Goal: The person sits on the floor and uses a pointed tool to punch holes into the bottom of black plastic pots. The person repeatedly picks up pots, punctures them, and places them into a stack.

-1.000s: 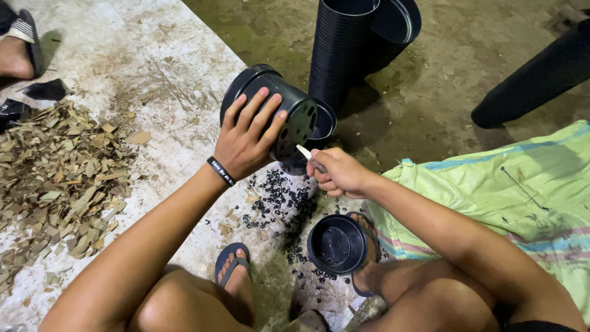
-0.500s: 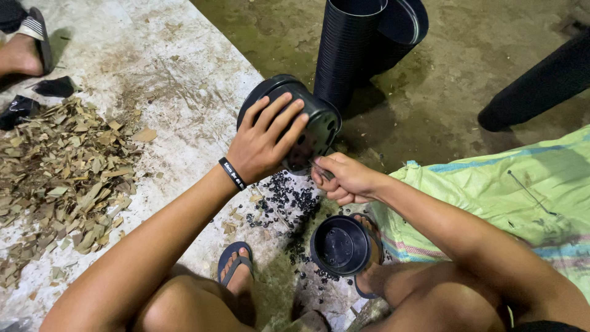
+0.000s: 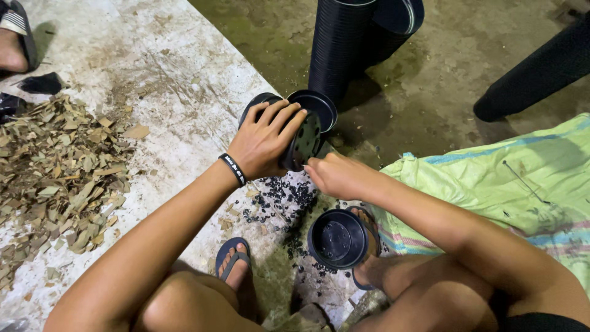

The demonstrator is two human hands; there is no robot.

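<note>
The head view shows the left hand (image 3: 265,142) gripping a black pot (image 3: 301,130) on its side on the floor, tipped further toward the closed right hand (image 3: 338,175) than a moment ago, above small black bits (image 3: 283,200).

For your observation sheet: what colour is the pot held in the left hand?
Black; the pot shows best in the head view, gripped by the left hand.
</note>
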